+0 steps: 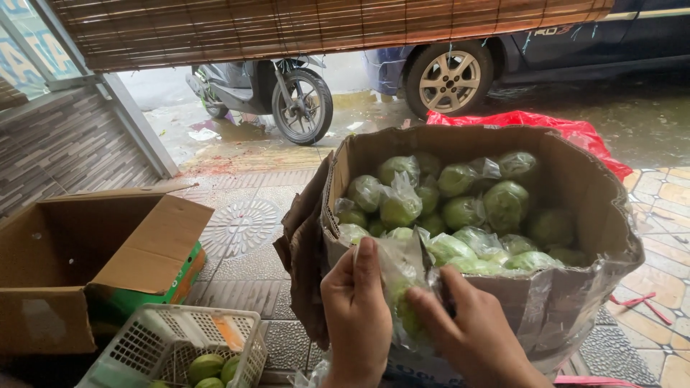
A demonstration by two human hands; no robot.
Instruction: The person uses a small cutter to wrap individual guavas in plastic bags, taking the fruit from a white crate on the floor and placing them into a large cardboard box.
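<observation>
Head view looks down on a big, sagging brown cardboard box [575, 215] standing on the patterned paving tiles [244, 230], filled with green round fruits, each wrapped in thin clear plastic [460, 197]. To the left lies an emptier brown cardboard box with a green side and open flaps [86, 266], and below it a white plastic lattice basket [165, 341] holding a few bare green fruits [208, 368]. Behind, a dark motorbike [287, 93] and a dark car [503, 50] stand on wet ground beneath a bamboo blind [287, 25], with a red plastic bag [546, 123] at the box's far edge.

At the near rim of the big box, the left hand [357, 316] is closed in a pinch on the top of a clear plastic wrapper [399, 269]. The right hand [471, 334] grips the wrapper lower down, around the green fruit inside it [408, 315], just outside the box wall.

The film looks thin and slippery; I judge a sharp tug could tear it unevenly, or let the fruit slide free and drop onto the hard tiles and bruise. The torn, bulging box wall may also give way if leaned on.
</observation>
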